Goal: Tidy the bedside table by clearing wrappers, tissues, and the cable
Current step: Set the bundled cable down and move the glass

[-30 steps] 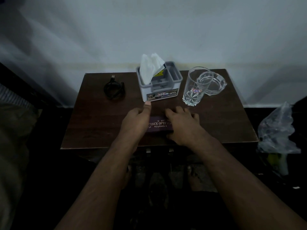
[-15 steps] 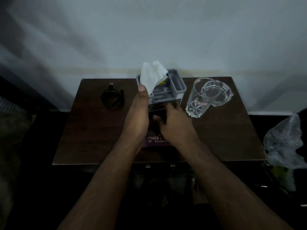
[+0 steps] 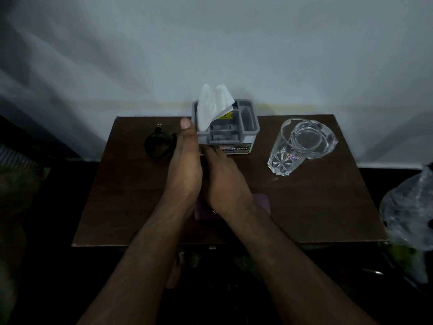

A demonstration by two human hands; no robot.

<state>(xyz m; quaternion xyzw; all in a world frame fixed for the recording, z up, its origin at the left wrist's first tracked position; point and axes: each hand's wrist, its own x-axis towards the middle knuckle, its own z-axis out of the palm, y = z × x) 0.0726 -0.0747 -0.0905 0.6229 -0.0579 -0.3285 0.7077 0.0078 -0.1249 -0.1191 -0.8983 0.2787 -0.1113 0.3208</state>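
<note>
White tissue [image 3: 214, 106] in a grey caddy [image 3: 248, 124], black cable [image 3: 159, 146], dark brown table [image 3: 304, 207].

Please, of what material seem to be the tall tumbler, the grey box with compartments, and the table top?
The tall clear tumbler looks like cut glass: transparent, with faceted base. The grey compartment box seems moulded plastic, matte, with smooth rounded rims. The dark brown table top appears wood or wood laminate; faint grain streaks show, but dim light leaves this open.
</note>
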